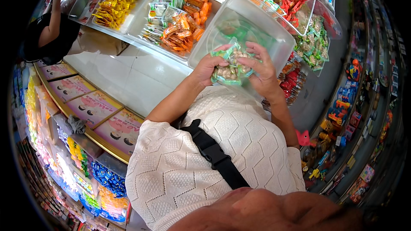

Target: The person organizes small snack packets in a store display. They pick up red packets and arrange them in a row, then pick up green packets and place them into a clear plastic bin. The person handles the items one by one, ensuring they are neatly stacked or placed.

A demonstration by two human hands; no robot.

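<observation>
Two clear vacuum packs with green edges and small, round, brownish food pieces inside are held together before my body. My left hand (208,67) grips the lower pack (227,73), its thumb on the top edge. The upper pack (237,54) is in my right hand (261,69), with the thumb across its front and the fingers curled around the side. Just beyond both hands is a frosted plastic bin (207,43), tilted among the trays. Blurred green shapes (247,33) show in or through its base; I cannot tell which.
Left of the bin, a tray holds orange snack packs (184,32) and white-green packets (160,9), beside yellow packets (117,3). More green-edged packs (313,43) lie to the right. A person (51,38) stands at the far left. Shelves of toys (340,112) line the right.
</observation>
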